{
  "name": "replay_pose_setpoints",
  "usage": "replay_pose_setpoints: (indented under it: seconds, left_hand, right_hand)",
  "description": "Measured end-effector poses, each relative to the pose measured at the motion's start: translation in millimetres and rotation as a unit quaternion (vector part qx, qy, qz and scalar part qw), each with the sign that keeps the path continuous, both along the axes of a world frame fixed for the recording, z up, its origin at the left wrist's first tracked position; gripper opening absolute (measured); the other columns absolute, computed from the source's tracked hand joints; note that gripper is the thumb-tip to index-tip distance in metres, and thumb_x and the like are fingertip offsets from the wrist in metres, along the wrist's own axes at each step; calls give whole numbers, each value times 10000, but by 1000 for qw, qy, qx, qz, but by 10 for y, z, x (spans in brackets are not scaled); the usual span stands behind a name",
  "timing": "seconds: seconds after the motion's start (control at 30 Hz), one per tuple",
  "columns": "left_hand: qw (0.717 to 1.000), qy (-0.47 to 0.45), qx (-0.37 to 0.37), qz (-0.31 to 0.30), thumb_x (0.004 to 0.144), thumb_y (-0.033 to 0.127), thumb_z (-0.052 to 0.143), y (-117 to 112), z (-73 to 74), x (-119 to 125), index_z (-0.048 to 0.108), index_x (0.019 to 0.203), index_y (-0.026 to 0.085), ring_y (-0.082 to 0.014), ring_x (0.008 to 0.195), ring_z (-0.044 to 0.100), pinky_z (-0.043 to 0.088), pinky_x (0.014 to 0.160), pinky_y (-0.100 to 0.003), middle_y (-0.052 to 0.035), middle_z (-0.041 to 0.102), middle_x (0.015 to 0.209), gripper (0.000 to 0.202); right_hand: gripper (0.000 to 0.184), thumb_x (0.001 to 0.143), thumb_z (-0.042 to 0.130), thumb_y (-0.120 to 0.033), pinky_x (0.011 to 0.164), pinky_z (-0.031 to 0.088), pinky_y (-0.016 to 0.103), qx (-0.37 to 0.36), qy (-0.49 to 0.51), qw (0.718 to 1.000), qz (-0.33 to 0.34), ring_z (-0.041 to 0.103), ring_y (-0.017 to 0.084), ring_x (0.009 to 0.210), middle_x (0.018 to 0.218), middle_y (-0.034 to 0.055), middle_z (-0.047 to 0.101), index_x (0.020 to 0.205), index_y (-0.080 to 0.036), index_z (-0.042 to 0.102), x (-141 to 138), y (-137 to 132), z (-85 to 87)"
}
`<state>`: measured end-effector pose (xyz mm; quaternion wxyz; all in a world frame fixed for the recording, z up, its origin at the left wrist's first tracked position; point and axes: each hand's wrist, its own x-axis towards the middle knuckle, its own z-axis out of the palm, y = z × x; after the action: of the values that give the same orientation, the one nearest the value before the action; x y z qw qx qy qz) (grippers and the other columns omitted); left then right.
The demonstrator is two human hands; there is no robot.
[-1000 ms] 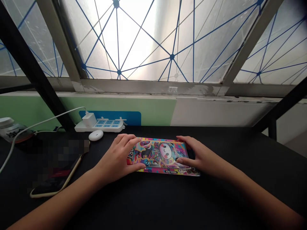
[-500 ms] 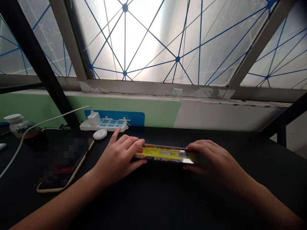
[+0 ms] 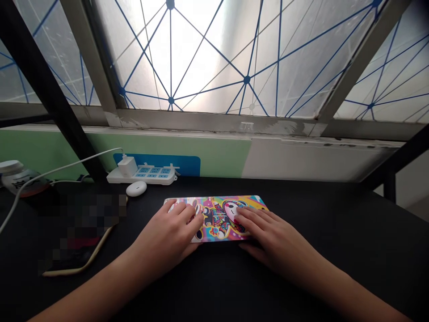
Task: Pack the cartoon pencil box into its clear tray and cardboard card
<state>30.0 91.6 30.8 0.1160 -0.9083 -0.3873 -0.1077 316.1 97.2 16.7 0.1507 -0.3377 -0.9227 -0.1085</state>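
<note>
A flat, colourful cartoon box [image 3: 216, 219] lies face up on the black desk [image 3: 214, 286], a white-faced figure printed across its top. My left hand [image 3: 177, 226] covers its left end, fingers over the top and thumb at the front edge. On the right end rests my right hand [image 3: 264, 228], its fingers on the printed face and its thumb low at the near side. Both hands are closed on the box, and their palms hide its two ends in part.
At the left lies a phone with a yellowish rim [image 3: 67, 272], partly blurred out. Behind it are a small white oval case [image 3: 136, 188], a white power strip [image 3: 150, 175] with a plugged-in charger [image 3: 127, 166], and a lidded jar [image 3: 23, 179]. A white cable [image 3: 67, 169] crosses there.
The box has tipped from showing its narrow yellow barcode side to lying with its printed top up. Both hands have shifted onto its top, the right one moving inward.
</note>
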Motion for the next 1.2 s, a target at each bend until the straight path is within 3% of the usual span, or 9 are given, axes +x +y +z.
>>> replay_pose_setpoints:
  seconds: [0.2, 0.4, 0.57, 0.77, 0.83, 0.9, 1.0, 1.1, 1.2]
  left_hand:
    - [996, -51, -66, 43, 869, 715, 551, 102, -148, -69, 397, 1518, 219, -441, 1425, 352, 278, 1118, -636, -188, 428, 1549, 831]
    - [983, -65, -150, 85, 894, 761, 435, 137, -195, -98, 329, 1560, 233, -402, 1499, 222, 214, 1162, -616, -161, 308, 1618, 857]
    - [982, -78, -154, 80, 889, 766, 445, 142, -193, -113, 301, 1573, 247, -395, 1504, 206, 197, 1171, -618, -151, 275, 1628, 871]
    - [977, -53, -181, 101, 880, 814, 375, 131, -145, -96, 268, 1587, 237, -392, 1514, 153, 175, 1186, -611, -146, 201, 1647, 918]
    - [976, -40, -188, 103, 874, 832, 343, 127, -125, -86, 238, 1594, 247, -384, 1520, 127, 160, 1194, -606, -133, 177, 1654, 934]
    - [976, -34, -189, 102, 873, 841, 319, 126, -113, -81, 216, 1599, 255, -378, 1523, 110, 150, 1198, -604, -120, 162, 1658, 939]
    - [976, -33, -190, 104, 872, 847, 301, 132, -108, -86, 204, 1601, 253, -371, 1526, 102, 146, 1202, -598, -115, 157, 1660, 946]
    - [975, -29, -195, 104, 864, 857, 292, 147, -109, -99, 206, 1601, 250, -361, 1528, 98, 147, 1206, -585, -116, 147, 1661, 959]
    - [975, -20, -198, 100, 854, 869, 287, 162, -109, -113, 204, 1600, 267, -364, 1527, 100, 141, 1198, -605, -120, 130, 1661, 962]
  right_hand:
    - [763, 919, 660, -337, 1120, 413, 565, -52, -27, 998, 11, 374, 343, 1443, 1590, 106, 374, 1576, -251, 282, 4, 23, -45]
    - [768, 945, 598, -511, 1144, 372, 577, -134, -45, 990, 5, 349, 320, 1454, 1599, 64, 341, 1587, -324, 222, 86, 37, 26]
    - [669, 900, 612, -605, 1123, 396, 591, -171, -32, 984, -29, 462, 350, 1382, 1516, 20, 489, 1503, -390, 420, 388, 74, 176]
    - [482, 902, 586, -626, 985, 529, 536, -140, -12, 987, -80, 648, 348, 1186, 1255, 63, 722, 1261, -321, 695, 592, 201, 296]
    - [569, 890, 583, -652, 1031, 475, 588, -102, 0, 992, -76, 601, 366, 1246, 1338, 103, 669, 1328, -294, 647, 478, 194, 254]
    - [728, 884, 578, -670, 1081, 417, 608, -87, 8, 994, -58, 471, 376, 1374, 1529, 138, 479, 1486, -273, 476, 300, 144, 179]
    - [871, 877, 552, -702, 1129, 348, 627, -123, -12, 992, -24, 264, 375, 1485, 1637, 111, 260, 1584, -292, 250, 56, 42, 77]
    - [847, 868, 520, -739, 1146, 298, 663, -181, -54, 982, -17, 249, 382, 1485, 1614, 71, 314, 1566, -313, 300, 29, 11, 76]
    - [670, 909, 506, -695, 1135, 355, 624, -213, -69, 973, -48, 378, 374, 1433, 1555, 48, 437, 1475, -338, 485, 242, 82, 192]
